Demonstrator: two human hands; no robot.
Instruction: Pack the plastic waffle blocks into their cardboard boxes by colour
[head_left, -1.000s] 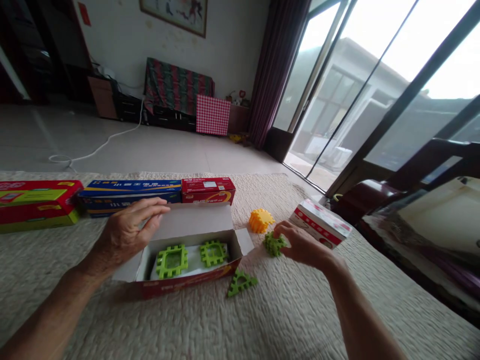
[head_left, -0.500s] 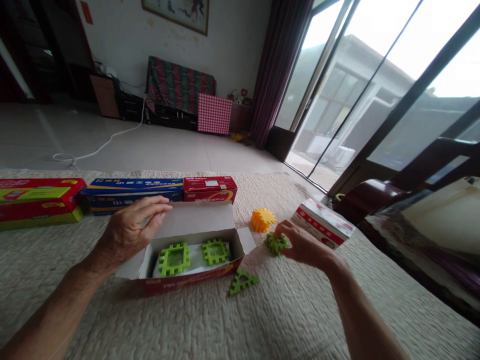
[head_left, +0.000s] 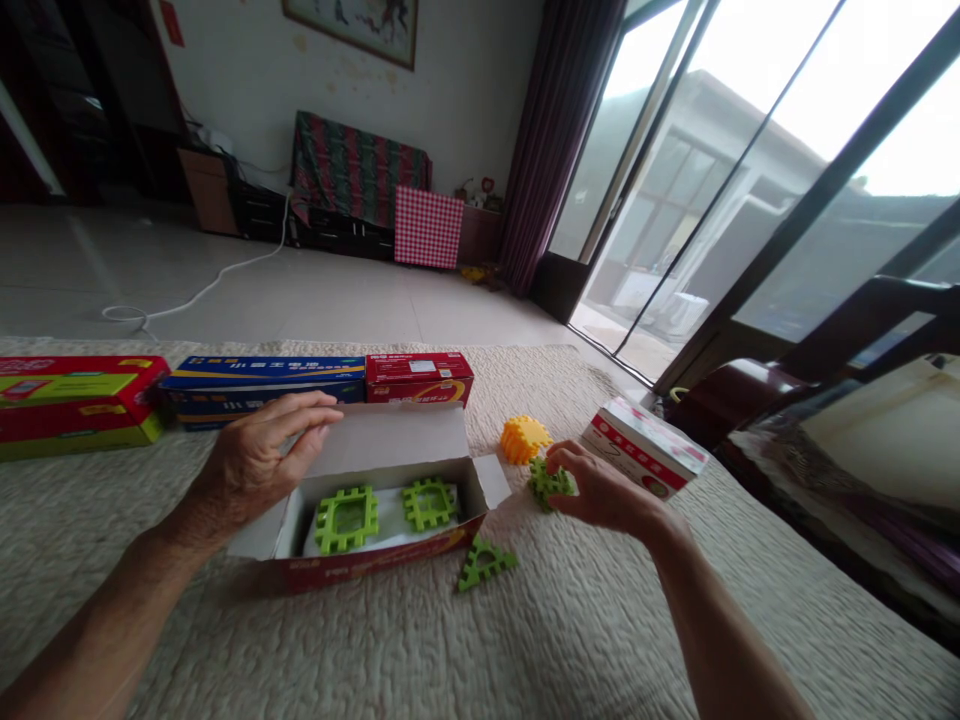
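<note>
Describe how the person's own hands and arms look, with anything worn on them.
The left hand and right hand are ungloved. The left forearm and right forearm are bare, with no sleeve in view. No watch, bracelet, cable or marking shows at either wrist. No ring can be seen, though some fingers are hidden.

Daylight from glass doors [head_left: 600, 160] at right (sky [head_left: 892, 90] blown white); far left dim; edges stretched.
</note>
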